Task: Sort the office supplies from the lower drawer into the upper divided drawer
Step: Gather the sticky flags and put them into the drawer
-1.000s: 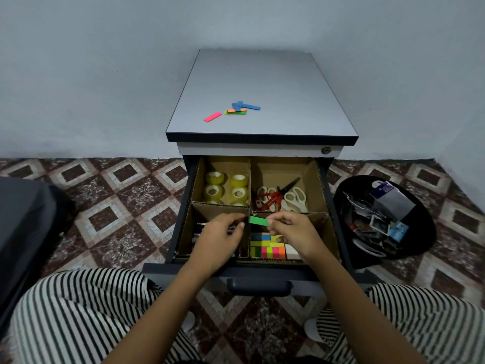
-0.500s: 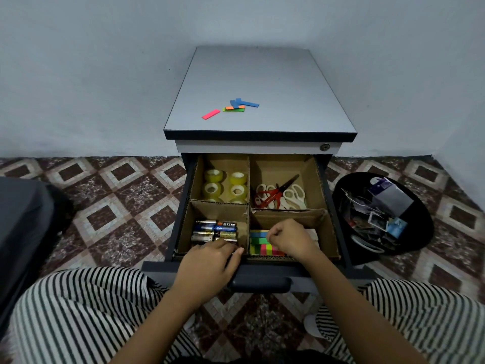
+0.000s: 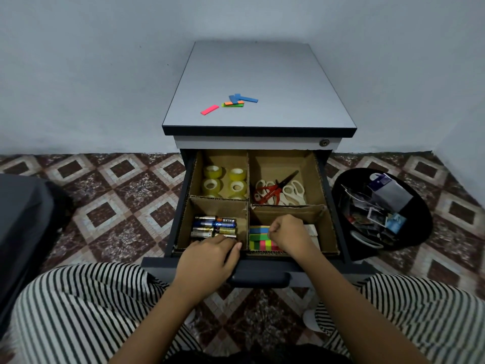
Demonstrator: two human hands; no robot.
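Observation:
The upper drawer (image 3: 183, 214) stands pulled out, split by cardboard into four sections. Tape rolls (image 3: 224, 181) fill the back left, scissors (image 3: 278, 191) the back right, batteries (image 3: 214, 225) the front left, and coloured sticky-note pads (image 3: 259, 244) the front right. My right hand (image 3: 291, 235) is down in the front right section, fingers curled, pinching the end of a green sticky strip (image 3: 258, 236) that lies across the pads. My left hand (image 3: 210, 258) rests on the drawer's front edge by the batteries, fingers relaxed. The lower drawer is hidden below.
Several loose coloured strips (image 3: 233, 102) lie on the grey cabinet top (image 3: 262, 69). A black bin (image 3: 425, 232) of scraps stands right of the cabinet. A dark object (image 3: 21, 219) sits at the left on the tiled floor. My striped knees flank the drawer handle (image 3: 259, 279).
My right hand brought the green strip down from above the divider onto the pads. My left hand drew back from the battery section to the drawer's front edge.

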